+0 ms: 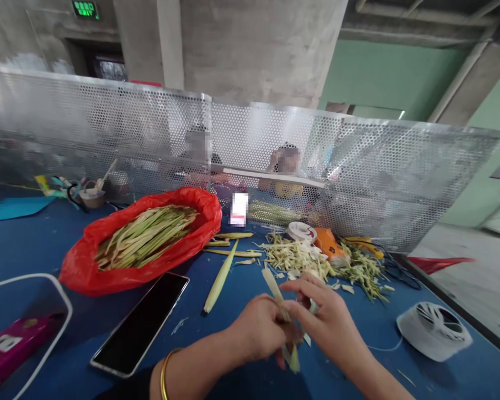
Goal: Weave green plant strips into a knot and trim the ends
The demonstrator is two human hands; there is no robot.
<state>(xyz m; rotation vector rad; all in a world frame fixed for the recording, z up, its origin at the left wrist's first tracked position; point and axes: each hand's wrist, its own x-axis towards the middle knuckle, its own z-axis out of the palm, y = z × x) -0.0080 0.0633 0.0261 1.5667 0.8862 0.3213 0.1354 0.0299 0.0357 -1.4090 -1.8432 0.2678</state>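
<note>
The left fingers (pixel 275 336) hide the middle of the leaf (pixel 271 282). At left, the view's edge cuts the purple box (pixel 29 339) and the blue sheet (pixel 16 208). Behind the screen (pixel 108 122), two persons (pixel 198 144) are blurred; the far phone (pixel 239 206) is unreadable.

One forward, downward view from the head

A single head-worn camera looked forward and down across a blue table (pixel 25 244). The left hand (pixel 260 328) and the right hand (pixel 325 305) were near it, low in the view and right of centre. Farther off, a metal screen (pixel 108 119) crossed the whole breadth, its top edge sloping down rightward; over it the view reached a concrete wall (pixel 254 50).
</note>
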